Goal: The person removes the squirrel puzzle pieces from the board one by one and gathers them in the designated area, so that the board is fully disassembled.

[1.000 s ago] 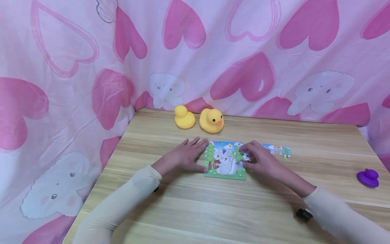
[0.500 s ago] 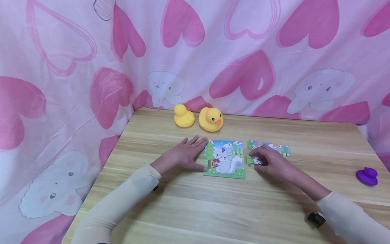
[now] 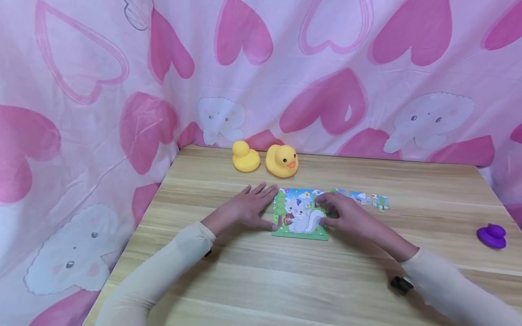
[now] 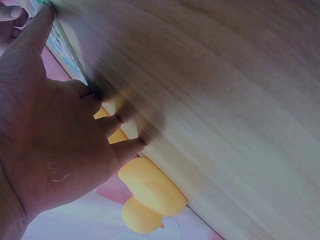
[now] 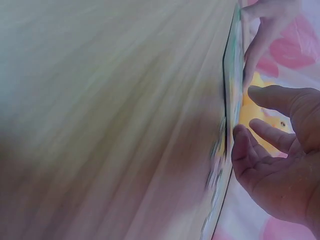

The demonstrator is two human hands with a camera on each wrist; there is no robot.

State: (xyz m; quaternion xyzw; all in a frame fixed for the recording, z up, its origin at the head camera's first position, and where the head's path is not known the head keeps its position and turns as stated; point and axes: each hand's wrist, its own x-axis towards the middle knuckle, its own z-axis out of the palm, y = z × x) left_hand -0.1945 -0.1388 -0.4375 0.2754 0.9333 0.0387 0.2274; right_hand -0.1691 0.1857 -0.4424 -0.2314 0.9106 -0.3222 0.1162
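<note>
A square jigsaw puzzle [image 3: 302, 217] with a squirrel picture lies on the table. My left hand [image 3: 249, 209] rests flat along its left edge, fingers spread and the thumb near the lower left corner. Over the puzzle's right side hovers my right hand [image 3: 343, 213], its thumb and fingers bent and apart. The right wrist view shows nothing between the thumb and fingers of this right hand [image 5: 280, 145]. Loose puzzle pieces [image 3: 359, 197] lie to the right of the puzzle, partly covered by the right hand.
Two yellow rubber ducks [image 3: 282, 161] stand behind the puzzle near the table's back edge. At the far right sits a purple duck [image 3: 491, 236]. A pink heart-patterned cloth [image 3: 253, 90] hangs behind and to the left of the wooden table [image 3: 285, 280].
My right hand took a puzzle piece from the puzzle's right side, set it down among the loose pieces, and came back left over the puzzle. The left hand stayed in place.
</note>
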